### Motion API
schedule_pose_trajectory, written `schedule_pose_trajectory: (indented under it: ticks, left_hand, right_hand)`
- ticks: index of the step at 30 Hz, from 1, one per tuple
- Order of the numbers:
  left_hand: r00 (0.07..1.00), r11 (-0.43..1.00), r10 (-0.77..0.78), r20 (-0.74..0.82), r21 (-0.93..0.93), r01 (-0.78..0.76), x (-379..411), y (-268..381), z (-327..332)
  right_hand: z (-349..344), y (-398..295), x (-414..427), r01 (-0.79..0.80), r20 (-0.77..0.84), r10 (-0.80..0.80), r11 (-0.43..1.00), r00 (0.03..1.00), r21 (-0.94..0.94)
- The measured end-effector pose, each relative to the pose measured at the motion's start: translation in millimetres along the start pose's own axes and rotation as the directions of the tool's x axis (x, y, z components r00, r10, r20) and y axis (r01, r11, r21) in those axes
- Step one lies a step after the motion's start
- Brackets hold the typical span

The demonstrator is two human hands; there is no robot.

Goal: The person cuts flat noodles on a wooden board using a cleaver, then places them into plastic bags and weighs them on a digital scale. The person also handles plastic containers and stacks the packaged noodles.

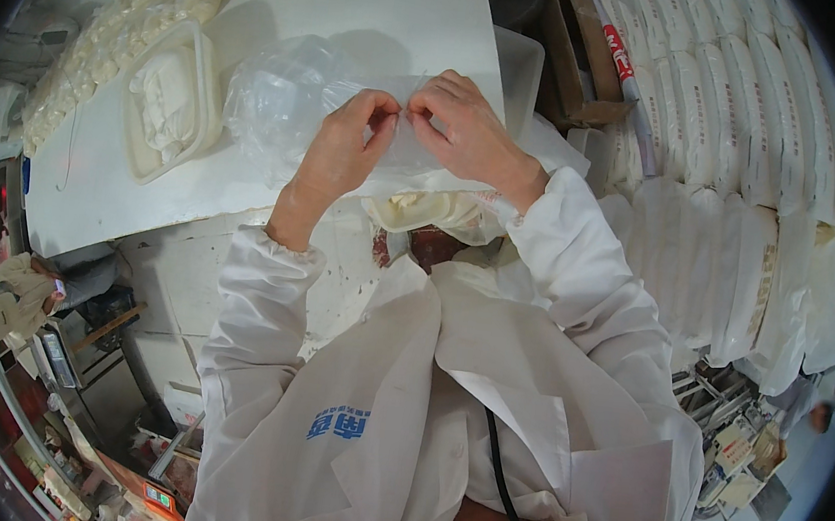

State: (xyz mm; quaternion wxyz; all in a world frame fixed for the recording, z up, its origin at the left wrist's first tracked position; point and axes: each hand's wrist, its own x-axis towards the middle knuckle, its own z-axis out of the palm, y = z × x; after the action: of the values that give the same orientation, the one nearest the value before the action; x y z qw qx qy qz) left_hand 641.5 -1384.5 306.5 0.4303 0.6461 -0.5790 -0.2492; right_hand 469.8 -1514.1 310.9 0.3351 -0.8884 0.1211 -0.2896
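Both my hands are raised close together over the near edge of a white table (322, 3). My left hand (350, 141) pinches the edge of a thin clear plastic bag (282, 97), thumb against forefinger. Right beside it, my right hand (461, 125) pinches the same plastic film, its fingertips nearly touching those of the left. The bag lies loose and crumpled on the table, mostly to the left of and under my hands. Left of the bag is a white plastic tub (210, 101) holding a white cloth or bag (165, 97).
Many clear bags of pale round pieces (139, 15) line the table's far left. At the right stand an open cardboard box (579, 65) and stacked white printed sacks (733, 110). A small tub (410, 215) sits below the table edge. A person (22, 290) is at the lower left.
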Motion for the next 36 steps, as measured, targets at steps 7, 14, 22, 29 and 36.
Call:
schedule_pose_trajectory:
  ticks: [7, 14, 22, 29, 36]
  left_hand:
    - [0.989, 0.979, -0.118, 0.093, -0.156, 0.131, 2, 1, -4]
    - [0.993, 0.943, -0.087, 0.080, -0.314, 0.108, -1, -5, -2]
    - [0.982, 0.893, -0.141, 0.125, -0.411, 0.181, 2, -6, -4]
    - [0.965, 0.826, -0.182, 0.189, -0.504, 0.254, 3, -9, -7]
    - [0.973, 0.804, -0.188, 0.137, -0.548, 0.232, 5, 4, -2]
  right_hand:
    - [4, -2, -2, -0.019, -0.037, 0.018, 1.000, 0.999, -0.011]
    - [9, -1, -4, -0.085, -0.073, 0.095, 0.988, 0.993, 0.132]
    - [5, -13, -2, -0.138, -0.094, 0.160, 0.968, 0.983, 0.210]
    - [6, 0, -1, -0.161, 0.036, 0.157, 0.962, 0.987, 0.222]
    - [7, 2, -5, -0.218, 0.014, 0.221, 0.945, 0.975, 0.245]
